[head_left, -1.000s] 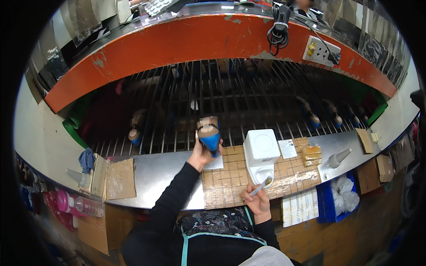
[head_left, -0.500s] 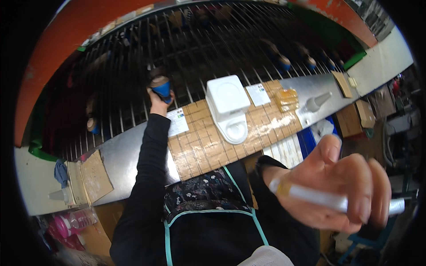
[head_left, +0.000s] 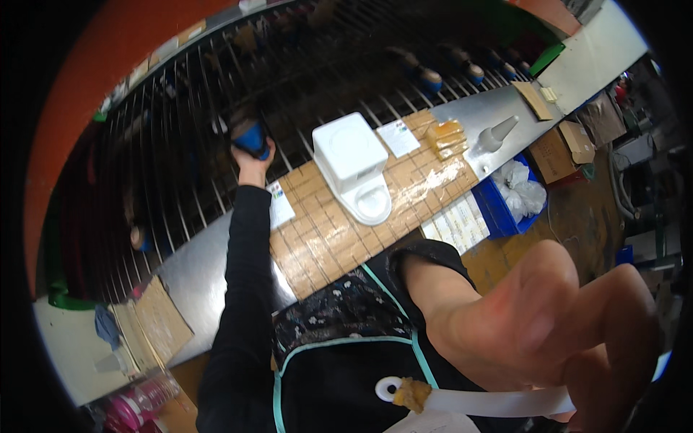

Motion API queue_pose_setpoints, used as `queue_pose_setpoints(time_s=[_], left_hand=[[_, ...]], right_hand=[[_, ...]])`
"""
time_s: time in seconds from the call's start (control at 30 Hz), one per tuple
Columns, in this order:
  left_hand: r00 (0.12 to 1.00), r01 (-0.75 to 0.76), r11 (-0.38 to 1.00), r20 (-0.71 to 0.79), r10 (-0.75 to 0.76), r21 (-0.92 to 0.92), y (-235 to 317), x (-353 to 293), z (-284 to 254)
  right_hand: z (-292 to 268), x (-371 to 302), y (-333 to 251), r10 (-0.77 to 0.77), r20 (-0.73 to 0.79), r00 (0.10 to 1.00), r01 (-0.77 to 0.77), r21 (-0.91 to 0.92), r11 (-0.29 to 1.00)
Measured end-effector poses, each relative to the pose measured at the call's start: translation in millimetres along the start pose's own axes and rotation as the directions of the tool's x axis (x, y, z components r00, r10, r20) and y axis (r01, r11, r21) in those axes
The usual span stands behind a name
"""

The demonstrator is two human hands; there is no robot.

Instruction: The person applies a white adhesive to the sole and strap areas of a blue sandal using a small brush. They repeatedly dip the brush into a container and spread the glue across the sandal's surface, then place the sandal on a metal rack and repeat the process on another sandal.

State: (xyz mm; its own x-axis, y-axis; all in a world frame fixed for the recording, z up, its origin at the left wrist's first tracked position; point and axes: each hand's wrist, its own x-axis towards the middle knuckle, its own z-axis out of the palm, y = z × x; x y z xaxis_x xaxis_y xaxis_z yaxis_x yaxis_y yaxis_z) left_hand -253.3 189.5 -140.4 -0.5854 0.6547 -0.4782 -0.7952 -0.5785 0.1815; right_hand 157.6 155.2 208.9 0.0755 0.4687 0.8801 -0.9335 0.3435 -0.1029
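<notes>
At the rack's near edge my left hand (head_left: 253, 167) is closed around a dark shoe-like item with a blue end (head_left: 250, 138). Close to the camera at lower right, my right hand (head_left: 534, 325) has its fingers curled round a slim white plastic handle (head_left: 498, 403). That handle ends in a small ring with a hole, and a yellow-brown lump (head_left: 413, 395) clings beside the ring. Its other end is mostly hidden behind my fingers. In front of me a white lidded dispenser with a round dish (head_left: 351, 148) stands on a taped brown cardboard sheet (head_left: 310, 238).
Beyond the metal ledge (head_left: 191, 281) runs a rack of metal bars (head_left: 173, 195) carrying several blue-ended items (head_left: 431, 79). A yellow block (head_left: 447, 138) and a grey nozzle (head_left: 498, 134) sit to the right. Below is a blue bin (head_left: 499, 209) holding white plastic.
The view has turned a little. My right hand is nearer the camera, and the white handle has dropped lower, its ring end now showing. My left hand keeps its hold at the rack.
</notes>
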Motion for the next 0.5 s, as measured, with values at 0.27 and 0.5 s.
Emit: queue_pose_setpoints(time_s=[0.27,0.5], left_hand=[[0.986,-0.122,0.989,-0.120,0.112,-0.082,-22,-2,-4],[0.999,-0.019,0.995,-0.035,0.016,-0.102,-15,-5,-5]], right_hand=[[4,10,-20,-0.125,0.045,0.991,0.120,0.085,0.989],[5,9,-38,-0.199,0.074,0.977,0.191,0.092,0.977]])
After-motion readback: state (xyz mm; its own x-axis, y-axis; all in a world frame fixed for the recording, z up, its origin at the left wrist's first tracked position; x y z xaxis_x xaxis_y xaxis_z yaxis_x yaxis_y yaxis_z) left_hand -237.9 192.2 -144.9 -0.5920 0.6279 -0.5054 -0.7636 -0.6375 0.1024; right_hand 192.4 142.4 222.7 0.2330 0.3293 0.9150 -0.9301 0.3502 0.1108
